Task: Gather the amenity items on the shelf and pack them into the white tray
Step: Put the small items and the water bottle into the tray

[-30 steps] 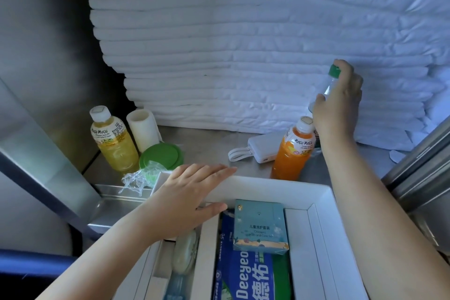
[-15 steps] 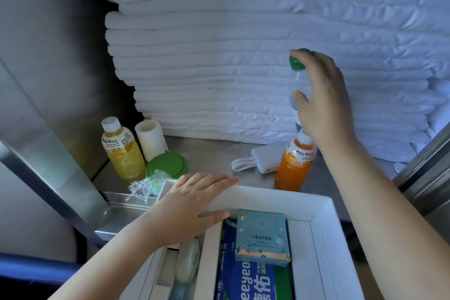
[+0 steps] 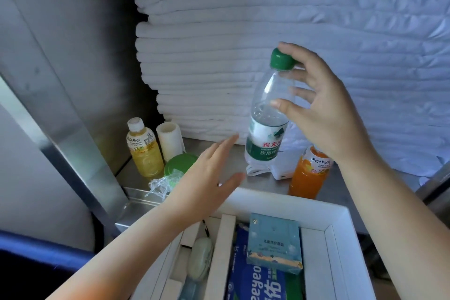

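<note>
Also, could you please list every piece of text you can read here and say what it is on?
"MOGU MOGU": yellow juice bottle.
"MOGU MOGU": orange juice bottle.
"农夫山" and "饮用纯": water bottle label, the rest turned away.
"eeyeo" and "佑": blue pack in the white tray, cut off by the frame.
"儿童洗护套装": teal box, faint.
Fine print on all labels: too small to read.

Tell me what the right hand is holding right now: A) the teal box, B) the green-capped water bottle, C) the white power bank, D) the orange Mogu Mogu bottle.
B: the right hand grips the green-capped water bottle near its cap and neck, while the orange bottle stands free below it.
</note>
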A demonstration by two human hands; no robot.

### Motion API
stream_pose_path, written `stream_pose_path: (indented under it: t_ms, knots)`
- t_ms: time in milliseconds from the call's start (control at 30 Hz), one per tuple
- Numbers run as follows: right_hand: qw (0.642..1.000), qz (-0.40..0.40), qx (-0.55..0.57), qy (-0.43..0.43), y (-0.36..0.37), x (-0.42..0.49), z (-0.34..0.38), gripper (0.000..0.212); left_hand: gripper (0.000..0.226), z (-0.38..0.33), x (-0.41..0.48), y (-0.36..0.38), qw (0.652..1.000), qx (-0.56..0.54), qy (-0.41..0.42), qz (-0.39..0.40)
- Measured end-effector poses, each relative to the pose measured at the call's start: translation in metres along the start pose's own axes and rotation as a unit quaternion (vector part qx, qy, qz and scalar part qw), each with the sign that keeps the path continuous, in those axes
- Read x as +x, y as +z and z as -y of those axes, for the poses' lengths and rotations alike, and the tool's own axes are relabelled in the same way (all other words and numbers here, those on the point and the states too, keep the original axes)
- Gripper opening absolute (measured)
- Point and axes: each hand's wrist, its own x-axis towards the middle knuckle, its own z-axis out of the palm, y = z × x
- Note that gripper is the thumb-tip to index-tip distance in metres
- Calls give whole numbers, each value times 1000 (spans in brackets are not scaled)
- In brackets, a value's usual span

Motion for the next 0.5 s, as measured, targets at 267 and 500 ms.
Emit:
stream_pose_path:
  t_ms: [267,500]
  knots:
    - [996,80,34,-14,20,-21,15,75,66,-25,18,-3,989,-133,-42,-55]
    - [998,55,3,-21,25,-55,7,75,67,-38,7,-14,957,-258,-58,-116]
